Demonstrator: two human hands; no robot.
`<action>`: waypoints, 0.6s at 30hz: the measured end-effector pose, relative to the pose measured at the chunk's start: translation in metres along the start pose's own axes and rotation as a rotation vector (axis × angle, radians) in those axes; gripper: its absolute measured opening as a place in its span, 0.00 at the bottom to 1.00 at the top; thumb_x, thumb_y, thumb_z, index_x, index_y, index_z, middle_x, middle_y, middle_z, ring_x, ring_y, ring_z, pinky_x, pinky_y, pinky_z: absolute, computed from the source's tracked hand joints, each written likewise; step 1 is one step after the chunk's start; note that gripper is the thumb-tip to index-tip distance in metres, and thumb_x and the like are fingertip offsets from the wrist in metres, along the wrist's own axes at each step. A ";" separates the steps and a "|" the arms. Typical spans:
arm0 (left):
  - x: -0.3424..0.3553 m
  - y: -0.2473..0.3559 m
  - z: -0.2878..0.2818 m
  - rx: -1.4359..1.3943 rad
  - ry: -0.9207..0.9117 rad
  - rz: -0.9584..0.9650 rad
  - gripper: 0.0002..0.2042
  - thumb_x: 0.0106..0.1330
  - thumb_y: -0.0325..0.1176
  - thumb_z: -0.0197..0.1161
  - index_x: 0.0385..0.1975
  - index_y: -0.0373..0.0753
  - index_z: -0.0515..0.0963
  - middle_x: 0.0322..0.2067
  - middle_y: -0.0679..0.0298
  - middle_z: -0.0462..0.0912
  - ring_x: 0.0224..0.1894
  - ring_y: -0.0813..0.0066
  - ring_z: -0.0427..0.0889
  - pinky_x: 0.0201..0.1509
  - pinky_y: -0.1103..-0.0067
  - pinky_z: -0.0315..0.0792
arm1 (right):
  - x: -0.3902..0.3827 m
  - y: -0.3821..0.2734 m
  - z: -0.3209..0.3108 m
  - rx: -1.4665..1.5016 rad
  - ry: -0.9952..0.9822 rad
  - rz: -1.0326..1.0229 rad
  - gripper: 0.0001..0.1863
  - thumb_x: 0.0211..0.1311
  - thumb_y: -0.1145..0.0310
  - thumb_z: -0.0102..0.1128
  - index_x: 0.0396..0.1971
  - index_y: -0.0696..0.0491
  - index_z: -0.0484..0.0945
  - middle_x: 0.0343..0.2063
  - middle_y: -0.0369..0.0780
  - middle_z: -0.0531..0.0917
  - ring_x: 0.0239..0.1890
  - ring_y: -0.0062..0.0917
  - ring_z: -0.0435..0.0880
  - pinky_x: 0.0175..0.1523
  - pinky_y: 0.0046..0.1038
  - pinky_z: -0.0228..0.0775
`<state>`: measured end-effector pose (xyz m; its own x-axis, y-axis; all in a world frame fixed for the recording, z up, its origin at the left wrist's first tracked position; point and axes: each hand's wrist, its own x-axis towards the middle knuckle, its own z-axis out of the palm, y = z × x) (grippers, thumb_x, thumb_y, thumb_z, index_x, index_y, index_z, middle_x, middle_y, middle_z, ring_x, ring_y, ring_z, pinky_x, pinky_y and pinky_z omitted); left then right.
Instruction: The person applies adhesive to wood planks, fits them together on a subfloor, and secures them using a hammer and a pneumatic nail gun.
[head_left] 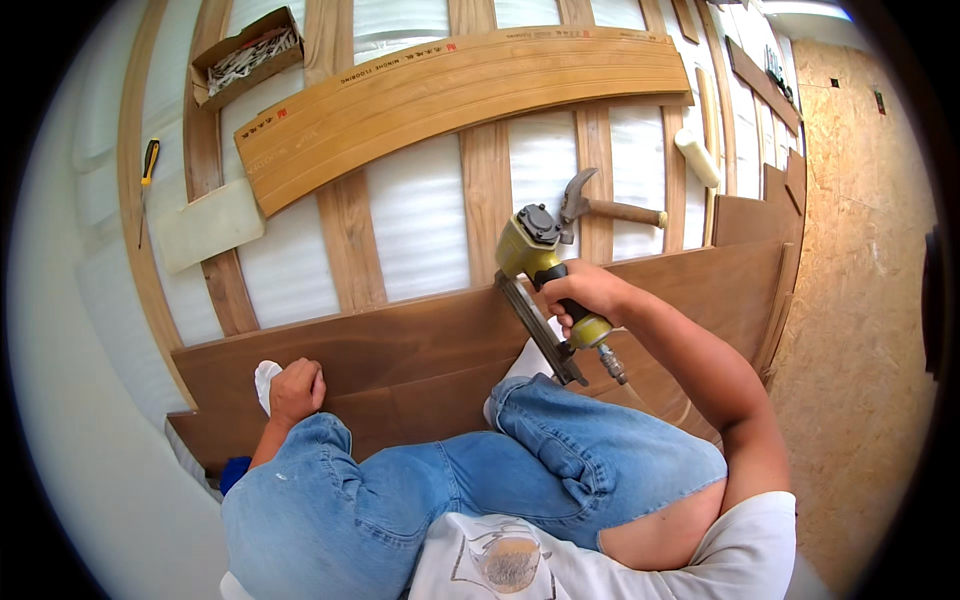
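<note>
Knees in blue jeans [470, 490] fill the lower middle of the frame as we kneel on dark brown floorboards [400, 350]. Our left hand [296, 390], at lower left, is clenched into a fist and presses down on the boards beside a scrap of white cloth [266, 382]. Our right hand [585, 295], at centre, grasps the handle of a yellow nail gun [535, 270], whose nose sits against the upper edge of the dark boards. Just beyond it a claw hammer [600, 208] lies on the wooden battens [345, 230] over white underlay. Farther up, a bundle of light planks [450, 95] lies across the battens, with a cardboard box [245, 55] at upper left.
</note>
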<state>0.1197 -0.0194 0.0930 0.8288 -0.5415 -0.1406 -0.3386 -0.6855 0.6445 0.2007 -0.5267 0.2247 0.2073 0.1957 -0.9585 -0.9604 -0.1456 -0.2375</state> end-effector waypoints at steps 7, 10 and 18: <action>0.004 0.002 0.001 0.025 -0.028 -0.033 0.04 0.57 0.23 0.65 0.30 0.38 0.77 0.25 0.57 0.77 0.28 0.55 0.81 0.31 0.64 0.75 | 0.002 0.016 -0.022 0.008 -0.001 0.000 0.06 0.53 0.71 0.58 0.24 0.58 0.74 0.17 0.38 0.75 0.17 0.23 0.77 0.28 0.31 0.81; 0.001 -0.001 0.000 0.022 -0.051 -0.047 0.04 0.57 0.23 0.64 0.30 0.37 0.77 0.25 0.56 0.77 0.29 0.54 0.81 0.32 0.64 0.75 | 0.002 0.018 -0.029 0.012 -0.020 -0.013 0.08 0.53 0.71 0.58 0.20 0.58 0.74 0.16 0.39 0.76 0.17 0.24 0.78 0.27 0.31 0.80; 0.001 -0.005 0.002 0.023 -0.064 -0.049 0.06 0.56 0.22 0.64 0.32 0.37 0.77 0.26 0.56 0.77 0.29 0.53 0.81 0.32 0.64 0.75 | -0.001 0.024 -0.038 0.040 -0.031 -0.041 0.10 0.54 0.71 0.58 0.17 0.57 0.73 0.14 0.41 0.77 0.17 0.26 0.79 0.27 0.30 0.77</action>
<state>0.1212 -0.0181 0.0882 0.8148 -0.5366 -0.2197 -0.3092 -0.7226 0.6182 0.1848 -0.5673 0.2138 0.2415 0.2303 -0.9427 -0.9580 -0.0983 -0.2695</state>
